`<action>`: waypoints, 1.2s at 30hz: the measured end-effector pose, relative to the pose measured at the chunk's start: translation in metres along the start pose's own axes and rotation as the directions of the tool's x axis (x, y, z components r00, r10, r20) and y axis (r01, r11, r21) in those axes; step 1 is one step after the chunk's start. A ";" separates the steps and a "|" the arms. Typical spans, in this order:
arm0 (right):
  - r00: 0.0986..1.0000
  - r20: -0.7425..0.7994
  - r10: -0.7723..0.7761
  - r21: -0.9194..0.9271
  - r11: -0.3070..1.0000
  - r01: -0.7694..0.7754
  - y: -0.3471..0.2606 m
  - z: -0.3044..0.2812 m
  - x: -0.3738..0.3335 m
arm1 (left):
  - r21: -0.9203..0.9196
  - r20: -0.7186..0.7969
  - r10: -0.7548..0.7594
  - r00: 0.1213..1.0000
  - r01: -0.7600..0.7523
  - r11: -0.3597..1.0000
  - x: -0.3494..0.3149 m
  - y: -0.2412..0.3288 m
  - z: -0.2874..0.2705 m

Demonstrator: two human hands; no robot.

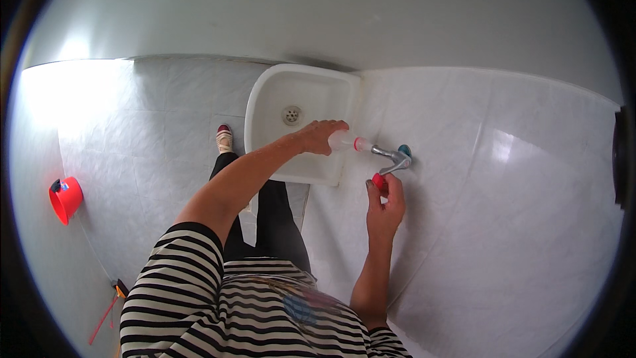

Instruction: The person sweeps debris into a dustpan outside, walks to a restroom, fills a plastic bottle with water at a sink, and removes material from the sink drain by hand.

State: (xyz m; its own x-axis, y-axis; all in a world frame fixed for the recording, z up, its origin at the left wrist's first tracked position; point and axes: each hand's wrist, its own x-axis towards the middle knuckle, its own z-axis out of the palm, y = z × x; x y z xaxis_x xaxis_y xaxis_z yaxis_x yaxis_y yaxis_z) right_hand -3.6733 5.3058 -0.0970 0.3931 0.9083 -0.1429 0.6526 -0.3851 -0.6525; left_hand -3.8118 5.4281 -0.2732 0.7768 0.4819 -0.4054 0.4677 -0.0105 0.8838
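My left hand [319,136] grips a small clear plastic bottle [343,140] with a pink neck, holding its mouth against the spout of a metal tap [392,156] on the white tiled wall. My right hand [385,200] is closed on the tap's red handle [379,181] just below the spout. A white square sink [265,103] with a round drain [291,115] sits under and to the left of the tap.
White tiles cover the wall on the right and the floor on the left. A red scoop-like container [66,199] lies on the floor at far left, with a red-and-black item [114,298] lower down. My foot in a sandal [224,138] stands beside the sink.
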 end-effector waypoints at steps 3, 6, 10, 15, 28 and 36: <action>0.999 -0.020 -0.041 0.090 0.995 0.043 -0.004 0.005 0.011 | -0.052 -0.018 0.008 1.000 -0.009 0.999 -0.002 0.005 0.004; 0.995 0.024 0.096 0.260 0.961 -0.099 -0.004 0.006 0.012 | -0.243 -0.052 0.091 0.994 -0.101 0.965 -0.014 0.007 -0.004; 0.992 0.053 0.116 0.269 0.955 -0.126 0.018 0.027 0.000 | -0.418 -0.186 -0.053 0.981 -0.030 0.908 -0.027 -0.028 0.003; 0.866 0.281 0.414 0.616 0.615 -0.493 0.081 0.078 0.031 | -0.459 -0.109 -0.163 0.981 0.096 0.883 -0.014 -0.073 0.027; 0.589 0.808 -0.008 0.576 -0.201 -0.792 0.201 0.256 0.092 | -0.905 0.421 -0.402 0.813 0.404 -0.132 -0.075 -0.046 0.064; 0.405 0.910 -0.089 0.344 -0.385 -0.857 0.197 0.296 0.084 | -0.889 0.451 -0.449 0.771 0.341 -0.306 -0.084 -0.018 0.058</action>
State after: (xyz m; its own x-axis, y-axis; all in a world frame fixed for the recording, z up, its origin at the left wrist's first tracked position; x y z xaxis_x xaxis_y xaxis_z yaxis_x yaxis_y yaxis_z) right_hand -3.7040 5.3546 -0.4580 -0.4882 0.5512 -0.6766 -0.8106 -0.5736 0.1176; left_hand -3.8606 5.3369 -0.2688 0.5790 -0.0188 -0.8151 -0.2529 0.9463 -0.2015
